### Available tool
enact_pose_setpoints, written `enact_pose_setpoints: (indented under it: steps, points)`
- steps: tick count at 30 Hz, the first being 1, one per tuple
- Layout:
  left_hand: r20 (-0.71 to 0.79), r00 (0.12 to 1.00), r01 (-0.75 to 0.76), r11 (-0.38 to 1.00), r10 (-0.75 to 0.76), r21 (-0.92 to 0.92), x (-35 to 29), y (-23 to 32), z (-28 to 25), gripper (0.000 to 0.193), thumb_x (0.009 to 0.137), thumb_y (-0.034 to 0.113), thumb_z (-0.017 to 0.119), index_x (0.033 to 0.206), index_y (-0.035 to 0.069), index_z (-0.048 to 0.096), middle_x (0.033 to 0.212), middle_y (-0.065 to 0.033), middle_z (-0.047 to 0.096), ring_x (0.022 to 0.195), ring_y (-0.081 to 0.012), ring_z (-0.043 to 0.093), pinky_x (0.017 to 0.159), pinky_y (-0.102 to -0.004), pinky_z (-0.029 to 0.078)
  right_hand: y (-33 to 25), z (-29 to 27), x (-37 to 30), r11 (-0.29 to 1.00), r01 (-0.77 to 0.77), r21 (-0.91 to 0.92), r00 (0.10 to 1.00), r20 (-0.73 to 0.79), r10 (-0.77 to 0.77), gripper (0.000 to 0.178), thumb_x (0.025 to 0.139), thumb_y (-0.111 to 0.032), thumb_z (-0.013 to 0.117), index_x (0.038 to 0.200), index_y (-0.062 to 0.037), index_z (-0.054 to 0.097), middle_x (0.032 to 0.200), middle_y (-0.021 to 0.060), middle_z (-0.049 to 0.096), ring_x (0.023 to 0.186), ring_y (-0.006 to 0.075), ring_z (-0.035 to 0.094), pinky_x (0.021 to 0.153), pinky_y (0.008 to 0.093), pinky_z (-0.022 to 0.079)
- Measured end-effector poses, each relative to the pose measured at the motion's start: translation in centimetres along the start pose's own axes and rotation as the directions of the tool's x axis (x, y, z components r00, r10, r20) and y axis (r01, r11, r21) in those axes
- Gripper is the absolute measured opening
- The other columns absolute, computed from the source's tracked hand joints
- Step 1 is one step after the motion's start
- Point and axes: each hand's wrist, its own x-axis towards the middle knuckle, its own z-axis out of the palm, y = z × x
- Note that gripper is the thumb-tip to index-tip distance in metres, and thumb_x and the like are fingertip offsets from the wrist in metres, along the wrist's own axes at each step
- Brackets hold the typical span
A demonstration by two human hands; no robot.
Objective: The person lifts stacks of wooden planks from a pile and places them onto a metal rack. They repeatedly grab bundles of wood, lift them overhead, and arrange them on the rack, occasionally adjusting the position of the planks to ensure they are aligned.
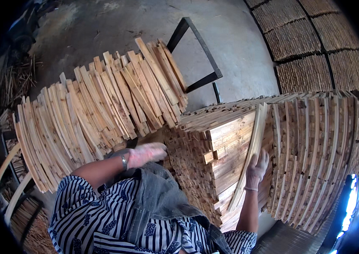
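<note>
My right hand (257, 168), in a light knitted glove, lies against a pale wooden slat (253, 139) with its fingers stretched out. That slat runs at a slant across the top of a stacked pile of wooden slats (230, 154). My left hand (146, 154), in a pink-stained glove, reaches to the right in front of my body, fingers extended and slightly blurred. Nothing shows in it. It is between the tall stack and a long row of loose wooden slats (99, 101) on the left, whose ends are uneven.
A dark metal frame (202, 46) stands beyond the row of slats. More slats are layered in a stack (310, 152) to the right. Bundled stacks (306, 72) fill the far right. Scattered sticks (22, 78) lie at the far left on the concrete floor (111, 25).
</note>
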Motion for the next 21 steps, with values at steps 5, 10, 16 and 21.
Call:
enact_pose_setpoints:
  steps: [5, 10, 16, 21]
  points:
    - [-0.25, 0.955, -0.127, 0.981, 0.161, 0.146, 1.0, -1.7, -8.7, 0.036, 0.103, 0.018, 0.052, 0.135, 0.001, 0.053, 0.124, -0.0181, 0.063, 0.117, -0.033, 0.059, 0.102, -0.0436, 0.048, -21.9, 2.1, 8.1, 0.818, 0.144, 0.556, 0.805, 0.415, -0.423, 0.041, 0.101, -0.03, 0.055, 0.127, 0.0006, 0.062, 0.118, 0.0178, 0.069, 0.109, 0.0261, 0.066, 0.096, 0.0345, 0.049]
    - [-0.41, 0.911, -0.215, 0.81, -0.035, -0.546, 4.7, -6.7, -12.4, 0.031, 0.097, 0.031, 0.064, 0.119, 0.01, 0.059, 0.112, -0.0102, 0.067, 0.105, -0.0297, 0.063, 0.093, -0.0442, 0.048, -31.7, 24.3, 15.1, 0.886, -0.235, 0.399, 0.645, 0.747, -0.165, 0.059, 0.101, -0.05, 0.045, 0.117, 0.0021, 0.066, 0.098, 0.021, 0.07, 0.097, 0.03, 0.068, 0.087, 0.0385, 0.052]
    - [-0.434, 0.901, -0.323, 0.702, 0.022, -0.635, 6.1, -13.2, -16.8, 0.034, 0.098, 0.028, 0.061, 0.128, 0.014, 0.055, 0.119, -0.0113, 0.065, 0.108, -0.0291, 0.062, 0.094, -0.0436, 0.049, -27.4, 47.7, 10.7, 0.998, -0.037, 0.05, 0.74, 0.672, -0.007, 0.045, 0.102, -0.03, 0.044, 0.12, 0.0063, 0.064, 0.112, 0.0322, 0.065, 0.114, 0.0383, 0.064, 0.093, 0.0453, 0.054]
    - [-0.544, 0.836, -0.408, 0.748, 0.075, -0.524, 10.8, -13.8, -19.8, 0.036, 0.101, 0.027, 0.059, 0.133, 0.011, 0.053, 0.118, -0.0065, 0.065, 0.108, -0.0218, 0.062, 0.094, -0.0359, 0.049, -23.4, 52.0, 6.0, 0.645, -0.758, 0.094, 0.489, 0.736, 0.468, 0.08, 0.099, -0.06, 0.031, 0.141, 0.0052, 0.049, 0.141, 0.0301, 0.051, 0.134, 0.0364, 0.047, 0.11, 0.0408, 0.037]
